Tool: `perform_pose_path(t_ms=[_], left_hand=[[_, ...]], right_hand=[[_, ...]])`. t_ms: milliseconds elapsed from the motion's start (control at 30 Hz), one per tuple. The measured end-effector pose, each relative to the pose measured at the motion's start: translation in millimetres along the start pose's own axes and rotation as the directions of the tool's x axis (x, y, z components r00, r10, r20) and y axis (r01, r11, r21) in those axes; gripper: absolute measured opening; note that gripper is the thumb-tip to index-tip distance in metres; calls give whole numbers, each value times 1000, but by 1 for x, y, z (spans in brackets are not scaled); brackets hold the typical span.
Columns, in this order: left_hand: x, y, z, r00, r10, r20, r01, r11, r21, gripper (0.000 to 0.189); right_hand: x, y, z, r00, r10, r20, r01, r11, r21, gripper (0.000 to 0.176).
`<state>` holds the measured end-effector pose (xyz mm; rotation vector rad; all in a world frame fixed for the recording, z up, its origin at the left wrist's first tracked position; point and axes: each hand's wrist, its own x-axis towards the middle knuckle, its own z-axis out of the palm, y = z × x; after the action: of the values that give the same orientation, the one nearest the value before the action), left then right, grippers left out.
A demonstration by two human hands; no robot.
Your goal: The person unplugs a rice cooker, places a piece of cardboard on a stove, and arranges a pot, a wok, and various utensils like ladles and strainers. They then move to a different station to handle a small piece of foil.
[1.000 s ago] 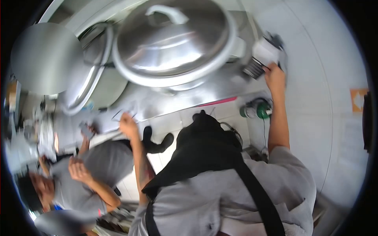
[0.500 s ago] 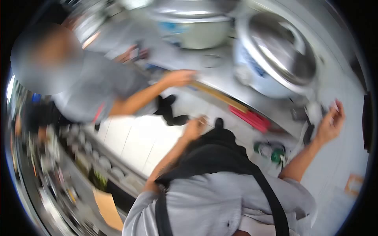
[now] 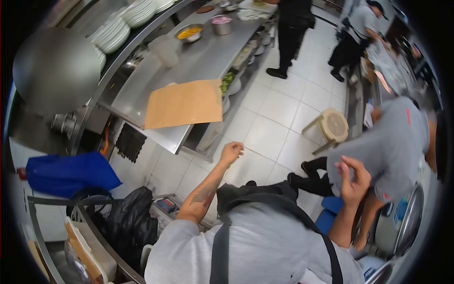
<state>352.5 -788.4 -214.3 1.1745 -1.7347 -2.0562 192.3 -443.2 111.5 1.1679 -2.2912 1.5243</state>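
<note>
My left hand hangs in the air over the white tiled floor, fingers loosely curled and apart, with nothing visible in it. Nearest to it is a flat brown cardboard sheet, lying on the corner of a steel table; the hand does not touch it. On the right, my right hand is raised with thumb and fingers spread, and I see nothing in it. Behind that hand a co-worker in a grey shirt bends over, close by.
A beige plastic stool stands on the floor ahead. The table carries a bowl of orange food, a steel pot and a translucent pitcher. At left are a blue bag and a black garbage bag. Other people stand further back.
My view has swung left, from the counter with large lidded pots to the steel table and cardboard. The co-worker now appears on my right. My right hand has come inward.
</note>
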Motion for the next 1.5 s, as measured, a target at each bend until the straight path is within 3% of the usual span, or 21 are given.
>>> perform_pose_path(t_ms=[33, 67, 133, 167, 200, 233, 300, 367, 400, 433, 467, 500, 533, 600, 633, 700, 967, 1133, 1267, 1333, 1500], left_hand=[[8, 18, -23, 981, -174, -83, 149, 957, -248, 32], [32, 29, -44, 980, -169, -103, 137, 956, -259, 32], [78, 45, -77, 880, -375, -293, 46, 680, -731, 39], [98, 56, -88, 879, -374, -294, 47, 683, -729, 39], [114, 62, -91, 896, -203, -396, -190, 630, -753, 39], [129, 67, -88, 859, -42, -510, -418, 516, -748, 40], [116, 101, -66, 836, 254, -486, -515, 669, -536, 34], [103, 78, -60, 930, 231, -287, -260, 963, -67, 36], [70, 122, -35, 937, 261, -232, -268, 963, 1, 35], [89, 77, -41, 935, 331, -124, -300, 930, 213, 33], [88, 93, -21, 946, 294, -135, -286, 955, 71, 32], [91, 120, -16, 975, 211, -73, -180, 935, 304, 32], [115, 136, -20, 975, 219, -34, -196, 924, 328, 32], [158, 160, -20, 989, 151, 10, -136, 862, 489, 30], [184, 174, -13, 997, 76, 0, -75, 981, 181, 27], [236, 220, 8, 980, 189, 65, -190, 982, 13, 22], [451, 290, 116, 928, 330, 171, -331, 943, -24, 20], [615, 398, 248, 812, 337, 476, -529, 770, 357, 29], [745, 455, 417, 810, 348, 471, -439, 893, 96, 32], [803, 497, 489, 826, 270, 495, -354, 932, 81, 30], [954, 564, 627, 850, 163, 501, -223, 973, 61, 26]], right_hand=[[28, 17, 34, 994, -40, 101, 40, 999, 5, 16], [58, 38, 72, 978, -81, 194, 81, 997, 9, 16], [113, 67, 143, 834, -74, 548, 96, 995, -13, 18], [134, 91, 178, 742, -156, 652, 231, 973, -29, 20], [148, 115, 206, 621, -213, 754, 358, 933, -31, 23], [163, 126, 234, 604, -91, 792, 162, 987, -10, 33], [199, 157, 291, 570, 31, 821, -37, 999, -12, 43], [237, 203, 323, 781, 220, 585, -363, 922, 137, 69], [261, 219, 324, 793, 233, 563, -368, 920, 138, 69], [283, 231, 322, 745, 125, 655, -390, 879, 275, 79], [303, 242, 319, 698, 3, 716, -417, 815, 403, 89], [322, 245, 308, 539, 43, 841, -586, 737, 337, 85], [342, 256, 309, 571, 63, 818, -588, 728, 354, 85], [366, 290, 298, 413, 65, 908, -728, 624, 286, 78], [375, 310, 298, 454, 52, 889, -708, 627, 325, 69], [390, 360, 296, 319, 159, 934, -831, 521, 195, 61], [459, 519, 290, 411, 506, 759, -866, 478, 150, 58], [549, 630, 257, 465, 646, 606, -874, 441, 201, 57], [621, 732, 172, 347, 921, 177, -935, 324, 146, 67], [636, 788, 131, 497, 868, -4, -868, 497, -9, 64], [773, 893, 35, 550, 835, -35, -827, 549, 121, 46]])
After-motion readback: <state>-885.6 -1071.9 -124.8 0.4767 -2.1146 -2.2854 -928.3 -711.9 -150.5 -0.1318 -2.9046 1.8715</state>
